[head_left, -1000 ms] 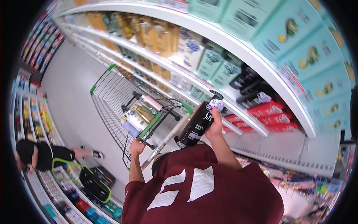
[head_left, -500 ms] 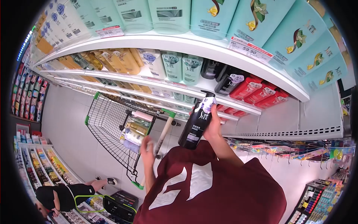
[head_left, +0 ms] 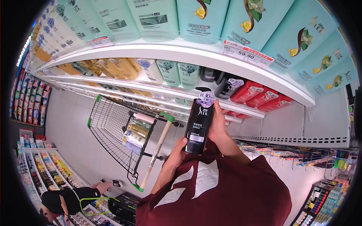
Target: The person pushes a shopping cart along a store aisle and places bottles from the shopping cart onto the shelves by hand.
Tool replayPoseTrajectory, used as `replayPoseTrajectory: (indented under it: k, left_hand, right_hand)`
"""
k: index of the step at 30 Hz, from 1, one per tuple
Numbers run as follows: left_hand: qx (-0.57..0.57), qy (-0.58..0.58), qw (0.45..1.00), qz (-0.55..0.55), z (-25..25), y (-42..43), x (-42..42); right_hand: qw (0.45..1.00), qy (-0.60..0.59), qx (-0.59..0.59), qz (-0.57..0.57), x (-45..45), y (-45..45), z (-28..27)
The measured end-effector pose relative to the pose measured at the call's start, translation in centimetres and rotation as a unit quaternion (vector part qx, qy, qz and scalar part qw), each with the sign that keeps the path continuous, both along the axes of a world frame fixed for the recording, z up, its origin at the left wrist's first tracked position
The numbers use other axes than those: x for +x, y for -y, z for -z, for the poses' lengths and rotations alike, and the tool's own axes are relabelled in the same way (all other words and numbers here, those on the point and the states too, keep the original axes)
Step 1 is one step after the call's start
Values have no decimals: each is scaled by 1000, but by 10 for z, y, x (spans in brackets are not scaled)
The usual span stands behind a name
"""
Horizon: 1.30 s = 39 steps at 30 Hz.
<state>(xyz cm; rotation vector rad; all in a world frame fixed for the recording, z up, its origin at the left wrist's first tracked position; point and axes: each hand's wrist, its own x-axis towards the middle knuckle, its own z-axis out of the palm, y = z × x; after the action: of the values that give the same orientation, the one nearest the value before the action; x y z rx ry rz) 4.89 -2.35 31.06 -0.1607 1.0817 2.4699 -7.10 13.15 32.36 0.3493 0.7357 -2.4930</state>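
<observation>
A black SLEK pump bottle (head_left: pixel 197 124) with a round purple neck tag stands nearly upright in front of my chest, its label facing me. My right hand (head_left: pixel 218 124) wraps the bottle's right side near the top. Low on its left side, my left hand (head_left: pixel 177 151) grips the base, thumb on the front edge. Just behind the bottle, the lower shelf holds dark bottles (head_left: pixel 229 86) of similar look and red bottles (head_left: pixel 247 92). Pale green bottles (head_left: pixel 187 75) stand left of them.
A wire shopping cart (head_left: pixel 113 128) with several packages (head_left: pixel 137 130) in it is at my left, its handle (head_left: pixel 156 150) beside my left arm. Large turquoise bottles (head_left: pixel 241 22) line the upper shelf (head_left: pixel 151 52). At lower left, a person in black (head_left: pixel 71 199) is near a black basket (head_left: pixel 122 209).
My left hand has moved from beside the cart handle rightward onto the bottle's lower side. The bottle now faces me more squarely, still in my right hand.
</observation>
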Motion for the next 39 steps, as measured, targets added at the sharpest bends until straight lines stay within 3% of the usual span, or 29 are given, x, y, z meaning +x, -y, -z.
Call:
replayPoseTrajectory:
  k: [5, 12, 15, 18, 21, 24, 26, 28, 30, 32, 34, 37, 39]
  left_hand:
    - [-18, 17, 1000, -6, -2, -7, -3]
    - [-54, 10, 998, -43, 9, -17, -1]
    - [-203, -101, 969, -100, 8, -16, 1]
    - [-293, -134, 934, -153, -3, -22, -2]
    - [-306, -156, 922, -180, -11, -26, -1]
    - [-323, -193, 908, -182, -19, -24, 5]
    - [-340, -212, 900, -173, -23, -18, 9]
    - [-383, -265, 873, -144, -27, -12, 13]
    - [-364, -261, 880, -155, -32, -13, 15]
    - [-271, -225, 920, -170, -31, -13, 17]
    - [-258, -223, 923, -178, -30, -12, 17]
    - [-277, -234, 916, -170, -27, -13, 18]
    - [-258, -162, 931, -199, -28, -19, 18]
  right_hand:
    - [1000, 13, -7, -22, -6, -5, 3]
    - [996, -85, 16, -7, -8, -14, 3]
    - [985, -148, 80, -23, -2, -17, -10]
    - [966, -222, 119, -57, 7, -18, -14]
    - [963, -238, 123, -15, 21, -6, -15]
    - [964, -253, 75, -16, 21, -2, -9]
    - [972, -218, -62, -66, 14, 0, -10]
    - [974, -177, -107, -96, 9, -2, -2]
    - [959, -160, -204, -113, 4, -3, 2]
    - [958, -151, -218, -109, 5, -1, 3]
    - [958, -148, -223, -103, 5, 0, 5]
    - [966, -153, -178, -108, 8, -1, 2]
    - [979, -154, -108, -79, 15, 3, 2]
